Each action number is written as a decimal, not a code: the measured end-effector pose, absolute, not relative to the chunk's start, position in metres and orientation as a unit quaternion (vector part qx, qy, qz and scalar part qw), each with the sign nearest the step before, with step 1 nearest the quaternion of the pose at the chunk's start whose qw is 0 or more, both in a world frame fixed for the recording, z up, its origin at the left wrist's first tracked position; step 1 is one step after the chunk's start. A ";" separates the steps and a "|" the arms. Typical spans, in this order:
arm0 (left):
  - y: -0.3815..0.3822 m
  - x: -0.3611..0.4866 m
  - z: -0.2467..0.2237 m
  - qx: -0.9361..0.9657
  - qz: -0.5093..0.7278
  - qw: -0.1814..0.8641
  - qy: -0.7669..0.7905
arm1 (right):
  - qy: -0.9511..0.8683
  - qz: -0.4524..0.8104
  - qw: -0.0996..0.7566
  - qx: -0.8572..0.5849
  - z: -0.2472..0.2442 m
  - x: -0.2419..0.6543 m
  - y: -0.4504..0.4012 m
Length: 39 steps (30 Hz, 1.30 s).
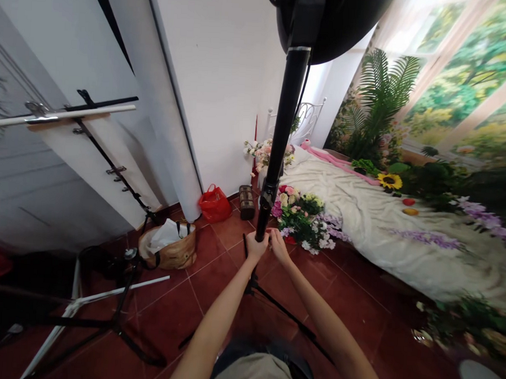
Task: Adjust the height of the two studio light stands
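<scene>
A black light stand [275,151] rises in front of me, tilted slightly, with a large black lamp head [329,24] at its top. Around the lower part of its pole my left hand [257,247] is wrapped. My right hand [279,246] is right beside it, on the pole's right side, fingers curled together at the same height. What those fingers pinch is hidden, perhaps a small part of the stand. Below both hands the stand's legs [284,313] spread over the red tiled floor [174,304]. A thin cable [301,96] runs along the upper pole.
A bed with a cream sheet [345,208] and artificial flowers [302,215] lies to the right. Left are a woven basket [175,253], a red bag [215,204], a small chest [246,203], and a backdrop stand [110,162] with clamps. White pipes [124,289] lie low at left.
</scene>
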<state>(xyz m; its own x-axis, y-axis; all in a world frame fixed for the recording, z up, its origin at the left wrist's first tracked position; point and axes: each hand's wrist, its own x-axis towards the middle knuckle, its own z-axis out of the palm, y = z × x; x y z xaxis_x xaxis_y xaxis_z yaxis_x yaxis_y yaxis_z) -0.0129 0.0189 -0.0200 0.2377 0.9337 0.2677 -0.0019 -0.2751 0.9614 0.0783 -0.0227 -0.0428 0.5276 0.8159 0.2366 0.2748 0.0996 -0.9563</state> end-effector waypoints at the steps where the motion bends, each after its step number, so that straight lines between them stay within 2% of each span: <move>1: 0.019 -0.013 -0.020 0.629 0.494 0.471 0.372 | -0.418 0.216 0.603 -0.644 -0.045 0.076 -0.019; 7: 0.020 -0.011 -0.024 0.629 0.486 0.469 0.384 | -0.404 0.208 0.546 -0.703 -0.050 0.072 -0.009; 12: 0.023 -0.010 -0.031 0.624 0.472 0.487 0.389 | -0.390 0.245 0.351 -0.815 -0.039 0.088 0.005; 15: 0.024 -0.010 -0.031 0.621 0.466 0.492 0.395 | -0.362 0.268 0.302 -0.840 -0.035 0.095 0.018; 22: 0.023 -0.013 -0.031 0.644 0.461 0.465 0.395 | -0.386 0.249 0.372 -0.806 -0.038 0.092 0.009; 26: 0.022 -0.015 -0.031 0.662 0.456 0.452 0.387 | -0.462 0.239 0.508 -0.687 -0.042 0.084 -0.014; 30: 0.021 -0.016 -0.030 0.661 0.456 0.454 0.386 | -0.439 0.264 0.630 -0.584 -0.046 0.075 -0.027; 34: 0.019 -0.018 -0.028 0.659 0.456 0.471 0.368 | -0.411 0.271 0.661 -0.566 -0.051 0.071 -0.028; 39: 0.018 -0.020 -0.026 0.653 0.461 0.484 0.357 | -0.368 0.200 0.669 -0.615 -0.054 0.077 -0.015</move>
<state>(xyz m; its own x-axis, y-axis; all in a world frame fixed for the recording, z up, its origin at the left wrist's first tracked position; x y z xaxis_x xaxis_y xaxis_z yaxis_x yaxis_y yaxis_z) -0.0197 0.0177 -0.0264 0.3212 0.9114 0.2572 0.0202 -0.2782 0.9603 0.0773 -0.0148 -0.0540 0.6495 0.7196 0.2456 0.1844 0.1644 -0.9690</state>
